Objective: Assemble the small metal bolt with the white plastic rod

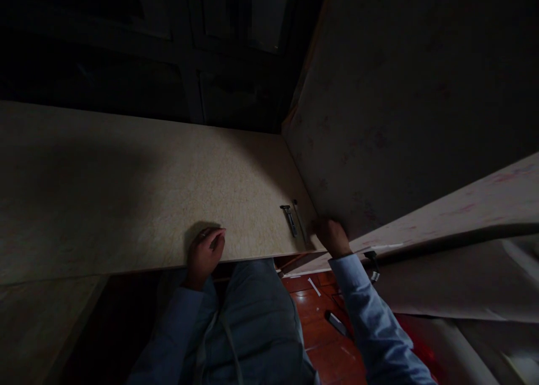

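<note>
My left hand (205, 256) rests at the front edge of the pale marbled tabletop (177, 188). Its fingers are loosely curled towards the thumb, and nothing shows in them. At the tabletop's right end, beside the wall, is my right hand (332, 236), its fingers bent inward and dim; whether they hold anything is hidden. Just left of it lies a thin stick with a dark tip (299, 219). Next to the stick is a small metallic tool with a T-shaped head (289, 221), like a razor. Neither hand visibly touches these two things.
A patterned wall (379, 121) bounds the right side, and a dark framed window (193, 54) stands behind. Below, on the reddish floor (332, 351), lie a dark oblong object (337, 323) and a white strip (314, 287). A black plug (370, 255) is near my right wrist.
</note>
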The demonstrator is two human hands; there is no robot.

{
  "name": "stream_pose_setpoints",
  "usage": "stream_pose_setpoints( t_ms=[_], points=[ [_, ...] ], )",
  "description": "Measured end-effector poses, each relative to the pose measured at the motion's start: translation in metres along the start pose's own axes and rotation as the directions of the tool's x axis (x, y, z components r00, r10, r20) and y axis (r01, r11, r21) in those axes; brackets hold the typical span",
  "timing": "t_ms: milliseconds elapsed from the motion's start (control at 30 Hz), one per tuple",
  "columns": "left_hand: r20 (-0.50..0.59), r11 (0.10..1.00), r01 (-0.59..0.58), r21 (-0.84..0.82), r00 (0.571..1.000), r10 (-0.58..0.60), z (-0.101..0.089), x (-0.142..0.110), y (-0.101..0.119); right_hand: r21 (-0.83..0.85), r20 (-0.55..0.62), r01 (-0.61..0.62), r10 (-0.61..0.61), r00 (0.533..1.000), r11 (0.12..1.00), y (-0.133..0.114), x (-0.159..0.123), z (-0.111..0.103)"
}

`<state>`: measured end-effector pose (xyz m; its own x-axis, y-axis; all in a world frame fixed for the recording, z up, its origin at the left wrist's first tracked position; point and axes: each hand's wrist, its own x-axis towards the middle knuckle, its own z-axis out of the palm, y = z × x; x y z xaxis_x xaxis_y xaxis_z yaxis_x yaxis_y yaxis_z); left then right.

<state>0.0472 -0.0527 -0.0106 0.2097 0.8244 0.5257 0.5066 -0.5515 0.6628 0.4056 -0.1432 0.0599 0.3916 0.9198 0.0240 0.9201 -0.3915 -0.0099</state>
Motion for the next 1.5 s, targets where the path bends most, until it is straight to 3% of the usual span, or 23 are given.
stream_pose_setpoints(
  t_ms=[200,467,633,800,900,1000,1200,1300,1500],
  points=[
    [0.000,1.000,-0.016,0.024,1.000,0.016,0.001,-0.001,-0.001,0.027,0.061,-0.056,0.054,0.997,0.998,-0.008,-0.013,0.012],
    [0.010,0.999,-0.039,0.037,0.999,0.039,0.000,-0.001,-0.001,0.121,0.026,-0.110,0.107,0.994,0.987,-0.007,-0.017,0.018],
    [-0.013,0.997,-0.064,0.053,0.998,0.065,0.000,-0.001,0.000,0.229,-0.039,-0.099,0.111,0.993,0.968,-0.005,-0.021,0.020],
    [-0.015,0.996,-0.073,0.057,0.997,0.074,0.000,-0.001,0.001,0.330,-0.181,-0.024,0.088,0.980,0.944,-0.011,-0.035,0.022],
    [-0.013,0.996,-0.074,0.051,0.997,0.075,0.000,-0.002,0.001,0.471,-0.232,0.078,0.038,0.972,0.879,-0.031,-0.052,0.022],
    [-0.017,0.996,-0.066,0.061,0.998,0.067,0.001,-0.003,0.000,0.589,-0.241,0.216,-0.086,0.967,0.779,-0.066,-0.070,0.021],
    [-0.021,0.999,-0.038,0.032,0.999,0.039,0.003,-0.003,-0.002,0.710,-0.260,0.441,-0.377,0.889,0.549,-0.141,-0.071,0.022],
    [-0.008,1.000,0.007,-0.004,1.000,-0.007,0.002,-0.001,-0.002,0.699,-0.283,0.489,-0.426,0.859,0.522,-0.165,-0.052,0.034],
    [0.003,0.990,0.099,-0.104,0.995,-0.100,0.000,0.001,0.004,0.603,-0.378,0.545,-0.392,0.839,0.583,-0.183,-0.036,0.063]
  ],
)
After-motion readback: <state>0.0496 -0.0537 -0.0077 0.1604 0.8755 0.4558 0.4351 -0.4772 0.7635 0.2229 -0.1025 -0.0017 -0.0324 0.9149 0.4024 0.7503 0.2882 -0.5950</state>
